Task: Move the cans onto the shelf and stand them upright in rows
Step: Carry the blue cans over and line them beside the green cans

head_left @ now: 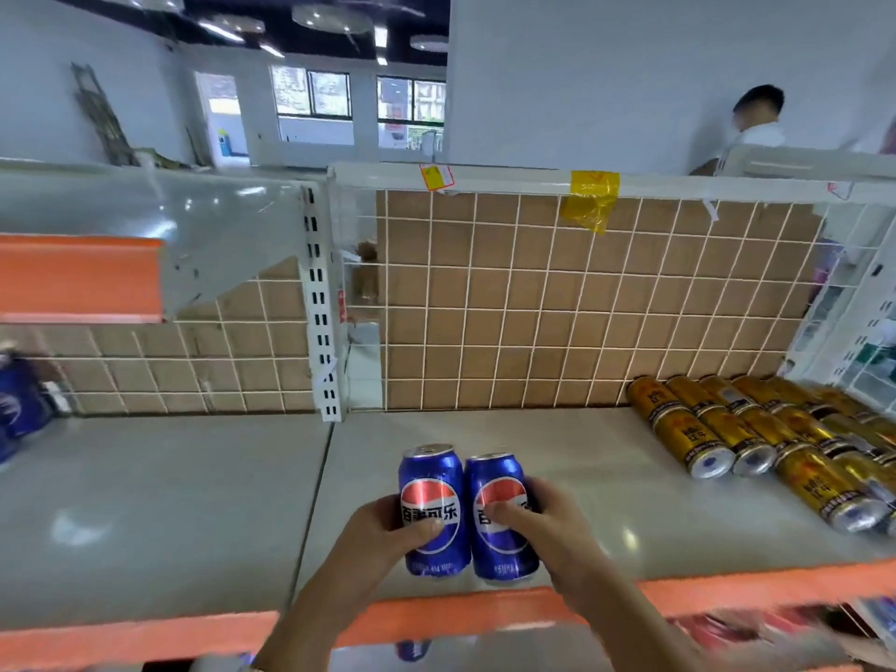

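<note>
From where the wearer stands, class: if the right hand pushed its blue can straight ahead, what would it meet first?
Probably nothing on the shelf; the right hand would likely reach the wire grid back panel first. Depth is uncertain.

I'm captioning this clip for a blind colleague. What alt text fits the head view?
Two hands each hold an upright blue cola can, left hand on the left can and right hand on the right can, side by side over the front of a grey shelf. Gold cans lie in rows at its right.

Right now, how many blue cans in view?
3. One in the left hand, one in the right hand, held side by side above the shelf; a third, blurred, at the far left edge. More may be hidden.
</note>
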`<state>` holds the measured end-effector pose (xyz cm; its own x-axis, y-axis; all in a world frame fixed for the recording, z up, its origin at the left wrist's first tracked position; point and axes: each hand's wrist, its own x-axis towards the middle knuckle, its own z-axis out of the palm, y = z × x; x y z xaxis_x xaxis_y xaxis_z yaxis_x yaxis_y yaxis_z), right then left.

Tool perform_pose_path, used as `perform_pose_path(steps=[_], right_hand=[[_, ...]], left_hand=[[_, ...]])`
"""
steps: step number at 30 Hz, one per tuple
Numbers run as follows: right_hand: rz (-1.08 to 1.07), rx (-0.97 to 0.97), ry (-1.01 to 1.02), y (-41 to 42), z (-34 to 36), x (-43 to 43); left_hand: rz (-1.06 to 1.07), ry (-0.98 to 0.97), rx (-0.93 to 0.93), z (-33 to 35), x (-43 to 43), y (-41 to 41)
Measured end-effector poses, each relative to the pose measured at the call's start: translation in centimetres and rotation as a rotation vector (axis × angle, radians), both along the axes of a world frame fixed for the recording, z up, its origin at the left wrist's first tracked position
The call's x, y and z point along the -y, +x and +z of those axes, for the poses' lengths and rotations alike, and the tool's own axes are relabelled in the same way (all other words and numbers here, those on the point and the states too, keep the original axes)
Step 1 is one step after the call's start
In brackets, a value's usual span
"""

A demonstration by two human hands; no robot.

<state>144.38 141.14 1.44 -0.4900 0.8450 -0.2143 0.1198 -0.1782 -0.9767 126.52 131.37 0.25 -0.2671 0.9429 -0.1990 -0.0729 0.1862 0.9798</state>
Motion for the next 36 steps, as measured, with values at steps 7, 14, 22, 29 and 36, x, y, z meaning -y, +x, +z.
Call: perform_pose_path(steps=[7,14,22,29,36], right_hand=[[0.136,-0.013,0.029,-5.0,0.1,4.5],[0.268,-0.029,0.119,-11.4,0.7,8.9],[0.38,-0.017,0.169,-22.8,0.7,14.9],[0.44,-0.105,0.122,-35.6,-0.5,21.8],[0.419,-0.194,0.102,-44.5,-2.1,24.9]], left_hand=[[0.219,-0.01,-0.007,0.3,6.6,-3.0],[0.362,0.065,-0.037,0.5,12.9,-7.9],[0.478,0.15,-0.042,-0.1,21.1,-16.9],[0.464,0.147,-0.118,-0.1,29.2,-29.0],[0.414,0.149,-0.124,-1.4,32.3,-37.9]])
